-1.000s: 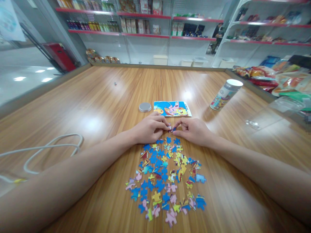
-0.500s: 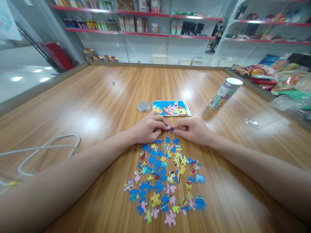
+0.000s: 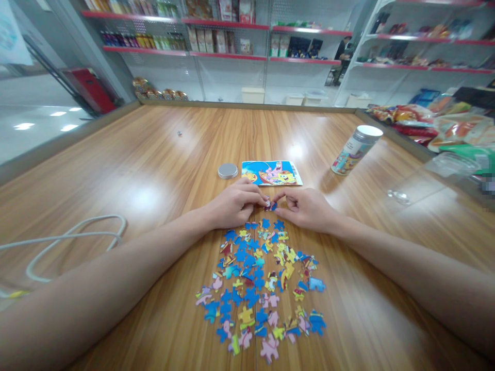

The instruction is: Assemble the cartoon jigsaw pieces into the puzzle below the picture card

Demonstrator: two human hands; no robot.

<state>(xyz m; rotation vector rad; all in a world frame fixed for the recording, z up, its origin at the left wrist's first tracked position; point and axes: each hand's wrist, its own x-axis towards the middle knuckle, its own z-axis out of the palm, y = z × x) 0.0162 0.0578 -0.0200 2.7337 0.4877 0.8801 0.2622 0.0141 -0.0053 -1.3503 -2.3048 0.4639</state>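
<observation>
My left hand (image 3: pixel 235 204) rests on the table with its fingertips on a small, mostly pink-and-white puzzle piece (image 3: pixel 267 204). Right beside that lies a blue puzzle piece (image 3: pixel 274 206), between the thumb and index finger of my right hand (image 3: pixel 305 208). Whether the two pieces are joined is too small to make out. Below the hands spread many loose puzzle pieces (image 3: pixel 251 296) in blue, yellow and pink. Just beyond my fingers is a cartoon picture card (image 3: pixel 270 173) with a pink starfish and a yellow figure in a boat.
A round metal lid (image 3: pixel 228 170) lies left of the card. On the right stands a printed can (image 3: pixel 353 150). A white cable (image 3: pixel 77 232) loops at the left. Snack bags (image 3: pixel 417 123) fill the right edge, near a clear plastic container (image 3: pixel 450 164). Shelves (image 3: pixel 228 55) line the back.
My right index finger has lifted and curled a little away from the left fingertips, so the blue piece shows more. The left hand stays nearly still. The view has shifted slightly.
</observation>
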